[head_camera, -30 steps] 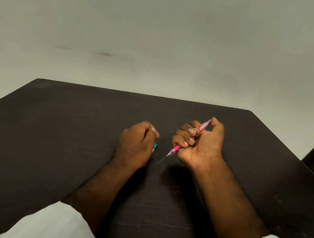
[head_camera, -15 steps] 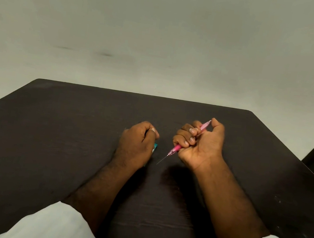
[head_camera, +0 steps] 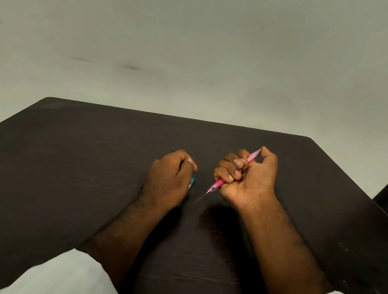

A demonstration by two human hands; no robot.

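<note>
1. Head cam view from my end: both forearms lie on a dark table, with the hands near the middle of it, close together but not touching.
2. The right hand is a fist wrapped round a pink pen-like tool. The fingers curl right over the barrel and the thumb sticks up by the far end.
3. The tool runs diagonally through that fist. Its paler back end pokes out at the top beside the thumb, and the darker pink front end comes out below the little finger, pointing down and left.
4. A thin tip sticks out of the front end, needle or lead, I can't tell which. It's aimed at the gap between the hands and sits close to the table top; I can't see if it touches.
5. The left hand is knuckles up on the table, fingers curled in and gripping a teal thing. Only a sliver peeks out on the thumb side, so no idea what it is.
6. There are white sleeves at the bottom edge and a plain pale wall behind the table.
</note>
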